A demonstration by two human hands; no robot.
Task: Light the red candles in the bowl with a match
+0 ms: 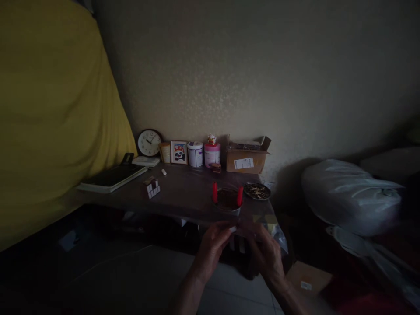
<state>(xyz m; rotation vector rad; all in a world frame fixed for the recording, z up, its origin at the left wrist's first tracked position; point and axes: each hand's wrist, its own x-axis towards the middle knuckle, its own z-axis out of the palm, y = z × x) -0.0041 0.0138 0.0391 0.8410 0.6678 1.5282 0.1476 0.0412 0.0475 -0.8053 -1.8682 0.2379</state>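
In front of the table edge, my left hand (214,240) is closed, thumb and fingers pinched round a small item with a pale end; its kind is too dark and blurred to make out. My right hand (267,251) is close beside it with curled fingers, and whatever is in them is blurred. Just beyond both hands, a round bowl (226,211) with dark contents stands on the table. Two red candles rise upright from it, a left candle (215,192) and a right candle (239,196). A round dish of thin sticks (257,191), like matches, lies to the right.
On the dark table (187,197) are a stack of small boxes (152,187), a large book (113,178), a clock (150,142), a framed picture (179,152), tins (196,154) and an open cardboard box (246,158). White bags (351,197) lie at right; a yellow curtain (59,109) hangs left.
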